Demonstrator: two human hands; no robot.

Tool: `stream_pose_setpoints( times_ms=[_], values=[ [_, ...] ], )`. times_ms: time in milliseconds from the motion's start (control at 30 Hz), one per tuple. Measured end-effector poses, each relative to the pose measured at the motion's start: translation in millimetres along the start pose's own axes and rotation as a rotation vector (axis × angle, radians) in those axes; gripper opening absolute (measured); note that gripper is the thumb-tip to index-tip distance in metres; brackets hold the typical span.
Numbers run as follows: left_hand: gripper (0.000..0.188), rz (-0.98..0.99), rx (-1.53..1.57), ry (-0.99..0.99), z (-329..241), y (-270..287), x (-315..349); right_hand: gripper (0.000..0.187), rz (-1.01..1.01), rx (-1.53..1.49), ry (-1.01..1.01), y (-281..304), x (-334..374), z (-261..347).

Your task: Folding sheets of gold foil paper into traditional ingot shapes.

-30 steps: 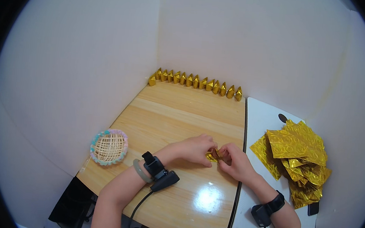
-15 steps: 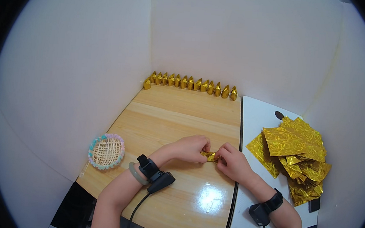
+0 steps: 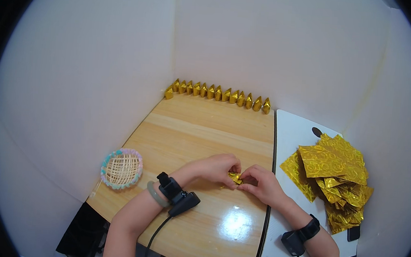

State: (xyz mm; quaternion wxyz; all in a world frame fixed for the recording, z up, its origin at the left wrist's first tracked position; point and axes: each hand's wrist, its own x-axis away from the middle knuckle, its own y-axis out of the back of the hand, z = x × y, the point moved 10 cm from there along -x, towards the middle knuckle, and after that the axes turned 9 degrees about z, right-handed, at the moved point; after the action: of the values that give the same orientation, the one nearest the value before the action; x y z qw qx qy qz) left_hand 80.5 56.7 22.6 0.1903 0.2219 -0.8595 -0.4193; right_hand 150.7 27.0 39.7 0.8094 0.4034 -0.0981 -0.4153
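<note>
A small folded piece of gold foil paper [image 3: 235,177] is held between my two hands, above the right part of the wooden tabletop [image 3: 190,142]. My left hand [image 3: 220,169] pinches its left side with thumb and fingers. At its right end, the fingertips of my right hand [image 3: 260,183] are closed on it. My fingers cover much of the folded piece. Along the back edge of the tabletop stands a row of several folded gold paper pieces [image 3: 211,91] with pointed tops.
A loose pile of gold patterned paper sheets [image 3: 328,162] lies on the white board [image 3: 279,231] at the right. A small woven basket [image 3: 121,169] with a pastel rim sits at the left. White panels [image 3: 270,46] enclose the back and sides.
The gold piece has turned and tilted between my fingers, and my right hand has shifted slightly toward its near end. The whole view has shifted a little.
</note>
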Motion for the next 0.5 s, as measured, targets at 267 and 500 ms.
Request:
stream_pose_setpoints(
  times_ms=[267,500],
  values=[
    [0.023,0.026,0.554,-0.087,9,-7,-2,0.031,-0.027,0.094,-0.147,4,1,-7],
    [0.031,-0.286,0.776,-0.043,24,14,-4,0.025,-0.209,-0.432,-0.241,13,7,-42]
  ],
)
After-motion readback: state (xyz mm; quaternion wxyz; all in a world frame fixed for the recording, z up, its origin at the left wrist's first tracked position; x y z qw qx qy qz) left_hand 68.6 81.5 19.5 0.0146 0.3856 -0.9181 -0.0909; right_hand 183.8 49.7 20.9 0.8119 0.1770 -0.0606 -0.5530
